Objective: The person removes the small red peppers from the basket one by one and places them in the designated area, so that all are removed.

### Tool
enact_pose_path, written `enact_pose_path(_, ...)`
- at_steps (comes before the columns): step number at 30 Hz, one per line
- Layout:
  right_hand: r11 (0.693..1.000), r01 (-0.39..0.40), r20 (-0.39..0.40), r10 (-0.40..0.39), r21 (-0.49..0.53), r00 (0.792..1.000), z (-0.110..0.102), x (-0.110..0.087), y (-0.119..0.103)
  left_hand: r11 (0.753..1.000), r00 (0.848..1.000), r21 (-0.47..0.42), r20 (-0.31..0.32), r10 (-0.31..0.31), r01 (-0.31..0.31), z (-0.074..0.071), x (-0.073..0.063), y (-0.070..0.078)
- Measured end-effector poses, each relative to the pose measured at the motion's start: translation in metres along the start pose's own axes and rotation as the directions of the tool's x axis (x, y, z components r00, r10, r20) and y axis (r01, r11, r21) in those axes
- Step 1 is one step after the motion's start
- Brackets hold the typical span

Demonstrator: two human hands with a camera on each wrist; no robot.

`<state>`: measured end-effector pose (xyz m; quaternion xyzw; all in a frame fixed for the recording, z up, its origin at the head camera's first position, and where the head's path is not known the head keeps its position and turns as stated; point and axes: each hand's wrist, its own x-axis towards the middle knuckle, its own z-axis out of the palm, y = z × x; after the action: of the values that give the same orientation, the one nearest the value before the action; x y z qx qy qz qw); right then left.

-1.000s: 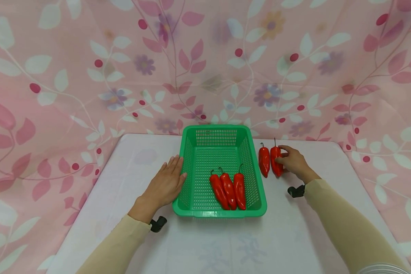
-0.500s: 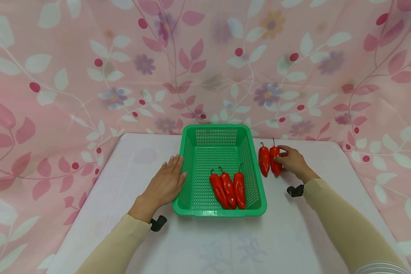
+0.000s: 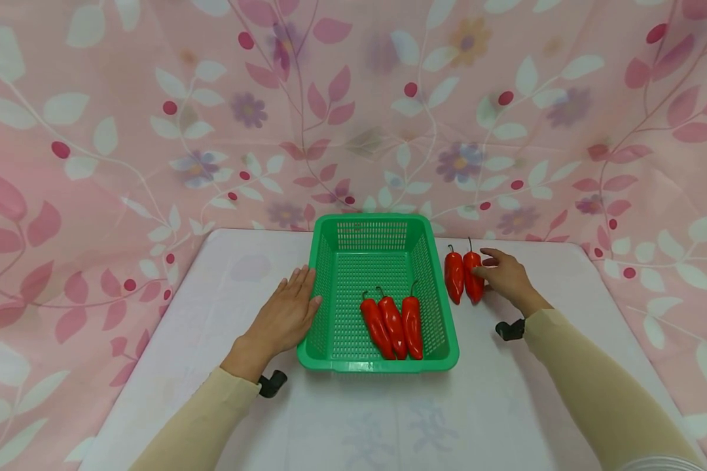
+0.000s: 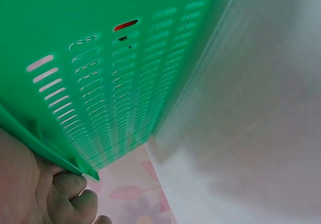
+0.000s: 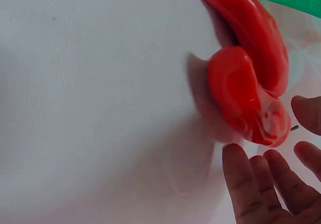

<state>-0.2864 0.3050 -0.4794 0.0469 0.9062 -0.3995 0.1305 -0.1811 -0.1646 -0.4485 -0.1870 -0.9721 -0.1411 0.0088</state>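
Note:
My left hand [image 3: 279, 319] rests with straight fingers on the left rim of the green plastic basket [image 3: 365, 366]; the left wrist view has its fingers at the rim [image 4: 50, 153]. Two red peppers with thin stems lie side by side on the table, right of the basket: an inner pepper [image 3: 454, 278] and an outer pepper [image 3: 473, 280]. My right hand [image 3: 505, 281] is beside the outer one, thumb and fingers spread. In the right wrist view the fingers [image 5: 241, 179] stand just apart from that outer pepper [image 5: 241, 98], holding nothing.
Three more red peppers [image 3: 391, 327] lie in the near right part of the basket, stems pointing away. A white cloth covers the table [image 3: 389, 418]. Behind it hangs a pink floral curtain [image 3: 353, 118], close to the basket's far end.
The outer pepper has shifted slightly left, closer to the inner one. My right hand's fingers have loosened from it and spread. The left hand and basket have stayed put.

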Motion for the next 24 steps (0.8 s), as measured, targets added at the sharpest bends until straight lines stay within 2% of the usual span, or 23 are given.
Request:
enact_pose_path(4,0.998,0.042,-0.033,-0.044,-0.057,0.999,-0.002,-0.006,-0.005,1.000,1.000,-0.003,0.006,-0.004,0.004,0.000,0.000,0.000)
enact_pose_path(8,0.995,0.071,-0.039,-0.074,-0.073,0.997,-0.005,-0.013,-0.012,1.000,1.000,-0.004,0.015,-0.008,0.008,-0.001,0.000,0.001)
enact_pose_path(15,0.987,0.153,-0.034,-0.155,-0.046,0.987,-0.007,-0.027,-0.035,1.000,1.000,-0.009,0.017,-0.020,0.020,-0.002,-0.001,0.001)
enact_pose_path(24,0.965,0.263,-0.036,-0.262,0.027,0.965,-0.005,-0.049,-0.080,1.000,1.000,-0.010,0.017,-0.015,0.015,-0.004,-0.001,0.003)
